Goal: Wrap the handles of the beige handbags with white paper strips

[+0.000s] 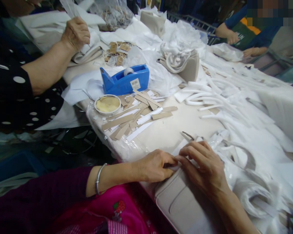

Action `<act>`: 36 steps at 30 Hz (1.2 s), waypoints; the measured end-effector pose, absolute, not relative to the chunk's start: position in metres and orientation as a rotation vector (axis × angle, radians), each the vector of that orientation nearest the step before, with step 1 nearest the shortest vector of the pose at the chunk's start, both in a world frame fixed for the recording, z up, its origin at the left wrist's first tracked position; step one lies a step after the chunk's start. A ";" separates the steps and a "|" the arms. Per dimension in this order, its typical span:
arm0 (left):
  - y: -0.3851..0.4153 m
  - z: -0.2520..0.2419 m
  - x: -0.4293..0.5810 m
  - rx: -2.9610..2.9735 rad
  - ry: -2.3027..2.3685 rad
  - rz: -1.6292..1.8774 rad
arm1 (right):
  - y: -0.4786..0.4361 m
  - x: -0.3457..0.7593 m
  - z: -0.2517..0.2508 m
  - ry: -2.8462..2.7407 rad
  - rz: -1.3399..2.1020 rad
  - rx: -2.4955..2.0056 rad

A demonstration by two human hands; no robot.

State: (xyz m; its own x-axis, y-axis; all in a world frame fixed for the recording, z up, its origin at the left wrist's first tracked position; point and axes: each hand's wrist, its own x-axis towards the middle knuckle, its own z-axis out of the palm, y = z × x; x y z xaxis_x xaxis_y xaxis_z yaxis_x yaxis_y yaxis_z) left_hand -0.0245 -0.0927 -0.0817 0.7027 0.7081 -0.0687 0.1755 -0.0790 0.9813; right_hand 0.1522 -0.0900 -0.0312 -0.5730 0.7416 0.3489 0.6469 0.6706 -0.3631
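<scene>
A light beige leather handbag (185, 204) with stitched edges lies at the table's near edge, in front of my body. My left hand (156, 165), with a silver bangle at the wrist, pinches the bag's far top edge between thumb and fingers. From the other side my right hand (205, 169) curls over the same edge, its fingertips meeting those of my left hand. What lies right under the fingertips is hidden. Just beyond my hands is a thin dark strip (187, 136) on the table.
Paper and card strips (136, 117), a tin of yellowish paste (107, 104) and a blue tape dispenser (125, 79) lie ahead. White foam strips (210, 94) and a plastic-wrapped roll (255, 198) are at right. Another bag (188, 65) stands farther back. A co-worker's hand (75, 34) is at left; another person stands far right.
</scene>
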 end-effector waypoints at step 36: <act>-0.120 -0.089 0.005 1.719 0.984 0.705 | -0.087 0.199 0.000 -1.572 -0.094 -1.327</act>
State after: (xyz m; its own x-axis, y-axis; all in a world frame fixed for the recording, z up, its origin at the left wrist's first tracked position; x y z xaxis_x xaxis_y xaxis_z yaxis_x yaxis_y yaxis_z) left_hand 0.0051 -0.1197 -0.0894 0.5008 0.8655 0.0093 0.2874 -0.1765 0.9414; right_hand 0.1986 -0.0871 -0.0003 0.1406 0.6828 0.7170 0.7632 0.3865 -0.5177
